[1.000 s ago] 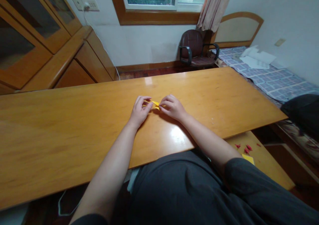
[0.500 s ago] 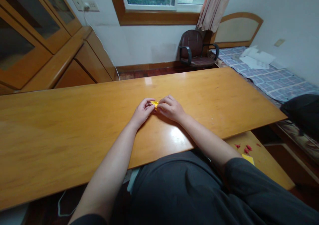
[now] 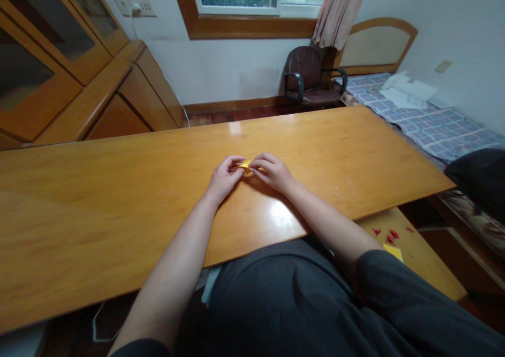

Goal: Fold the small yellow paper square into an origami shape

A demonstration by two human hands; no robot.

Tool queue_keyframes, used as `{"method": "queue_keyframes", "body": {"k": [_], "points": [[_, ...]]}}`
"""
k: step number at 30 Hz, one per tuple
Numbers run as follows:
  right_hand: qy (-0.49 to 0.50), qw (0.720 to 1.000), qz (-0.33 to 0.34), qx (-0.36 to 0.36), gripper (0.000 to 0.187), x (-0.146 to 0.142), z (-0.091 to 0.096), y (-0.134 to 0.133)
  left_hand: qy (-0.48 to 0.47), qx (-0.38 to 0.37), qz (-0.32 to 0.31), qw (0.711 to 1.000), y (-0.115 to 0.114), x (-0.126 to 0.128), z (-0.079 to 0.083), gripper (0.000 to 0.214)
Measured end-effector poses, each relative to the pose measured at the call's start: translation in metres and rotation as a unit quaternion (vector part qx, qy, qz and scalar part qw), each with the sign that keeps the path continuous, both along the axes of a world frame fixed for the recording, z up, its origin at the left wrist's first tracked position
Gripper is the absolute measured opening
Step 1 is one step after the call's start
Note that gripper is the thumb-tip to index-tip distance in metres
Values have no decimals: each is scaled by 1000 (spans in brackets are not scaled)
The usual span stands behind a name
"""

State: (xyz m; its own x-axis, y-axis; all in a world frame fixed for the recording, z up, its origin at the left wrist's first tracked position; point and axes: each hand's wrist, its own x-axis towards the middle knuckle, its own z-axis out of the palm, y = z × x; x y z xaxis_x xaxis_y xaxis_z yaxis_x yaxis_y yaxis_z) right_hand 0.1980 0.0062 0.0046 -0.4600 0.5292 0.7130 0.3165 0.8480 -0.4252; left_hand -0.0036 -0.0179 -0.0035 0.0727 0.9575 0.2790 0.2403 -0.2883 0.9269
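A small folded piece of yellow paper [image 3: 245,166] lies at the middle of the long wooden table [image 3: 118,188]. My left hand [image 3: 223,178] pinches its left end with curled fingers. My right hand [image 3: 273,171] pinches its right end, fingers bent over it. Both hands rest on the tabletop, fingertips almost touching. Most of the paper is hidden under the fingers.
A lower wooden surface [image 3: 418,257] at my right carries small red paper pieces [image 3: 390,236] and a yellow sheet [image 3: 393,251]. A dark armchair [image 3: 310,78] stands by the far wall, wooden cabinets [image 3: 79,72] at left, a bed [image 3: 434,125] with white papers at right.
My hands drew closer together over the yellow paper, covering more of it, then lifted its middle slightly. The arms stayed in place.
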Motion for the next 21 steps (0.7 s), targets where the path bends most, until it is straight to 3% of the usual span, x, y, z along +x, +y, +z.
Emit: {"method": "queue_keyframes", "body": {"k": [6,13,21], "points": [[-2,998,-20,-54,19,1,1,2,37,26,-6,999,-3,-1,2,30],[18,993,17,-116,21,0,1,2,82,60,29,994,-9,0,13,16],[48,991,32,-121,20,1,3,0,106,82,9,991,-12,-1,16,15]]}}
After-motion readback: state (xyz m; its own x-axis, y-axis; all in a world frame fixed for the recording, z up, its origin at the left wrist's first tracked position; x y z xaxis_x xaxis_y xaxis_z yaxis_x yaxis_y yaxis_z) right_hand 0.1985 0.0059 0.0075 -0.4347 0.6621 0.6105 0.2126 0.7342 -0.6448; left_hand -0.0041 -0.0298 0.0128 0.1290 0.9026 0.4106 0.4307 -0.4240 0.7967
